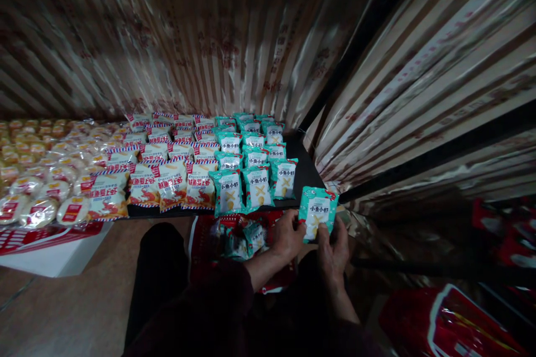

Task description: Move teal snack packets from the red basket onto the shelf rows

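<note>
Held up w/ its front to the eye, the snack bag [319,213] is blue-green w/ a pale middle, dark words, yellow food drawn low down, & a bit of red up top. It's by the front R corner of the black shelf [309,175]. L hand [288,234] pinches its L side; R hand [334,248] has its R side, thumb on the front. Both grips are narrow, w/ the bag b/w them.

On the shelf, green bags [258,187] like it stand in rows, packed close. R of them is a bare black strip, open but slim. The striped sheet [188,39] hangs just behind, & a dark bar [377,184] runs off R near the corner. Orange bags [171,183] sit L of the green rows, then round snacks [38,213]. Below the shelf's front edge, a red basket [204,245] has more green bags.
</note>
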`<state>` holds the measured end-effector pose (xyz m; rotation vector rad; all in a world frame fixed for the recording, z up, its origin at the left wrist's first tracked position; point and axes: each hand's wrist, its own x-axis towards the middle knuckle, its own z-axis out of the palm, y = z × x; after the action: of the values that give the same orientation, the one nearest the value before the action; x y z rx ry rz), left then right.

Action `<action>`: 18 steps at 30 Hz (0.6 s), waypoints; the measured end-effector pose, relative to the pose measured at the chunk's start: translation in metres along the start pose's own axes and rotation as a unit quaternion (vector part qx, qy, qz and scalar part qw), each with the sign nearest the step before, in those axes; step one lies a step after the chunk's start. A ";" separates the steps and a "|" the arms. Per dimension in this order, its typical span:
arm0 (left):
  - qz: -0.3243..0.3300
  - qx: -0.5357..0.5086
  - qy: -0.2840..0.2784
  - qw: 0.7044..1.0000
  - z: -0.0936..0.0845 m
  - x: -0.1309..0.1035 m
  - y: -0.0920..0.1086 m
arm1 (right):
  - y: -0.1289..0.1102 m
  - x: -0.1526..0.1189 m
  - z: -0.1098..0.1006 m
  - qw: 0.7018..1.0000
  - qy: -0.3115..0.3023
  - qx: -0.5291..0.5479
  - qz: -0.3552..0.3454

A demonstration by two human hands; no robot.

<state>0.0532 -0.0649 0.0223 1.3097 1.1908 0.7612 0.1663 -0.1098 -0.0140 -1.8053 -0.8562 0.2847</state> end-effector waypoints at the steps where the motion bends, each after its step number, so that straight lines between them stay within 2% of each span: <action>1: 0.001 0.020 0.001 1.000 0.001 0.004 0.005 | -0.002 0.006 0.000 1.000 -0.001 -0.002 -0.002; 8: 0.004 0.100 -0.005 0.995 0.001 0.029 0.042 | -0.021 0.045 0.007 0.999 0.011 -0.027 -0.032; 18: -0.005 0.057 -0.025 0.998 0.005 0.061 0.079 | -0.024 0.095 0.027 0.999 0.020 -0.014 -0.037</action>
<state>0.0899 0.0040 0.0850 1.4071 1.2151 0.6568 0.2090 -0.0222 0.0161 -1.7952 -0.9006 0.1894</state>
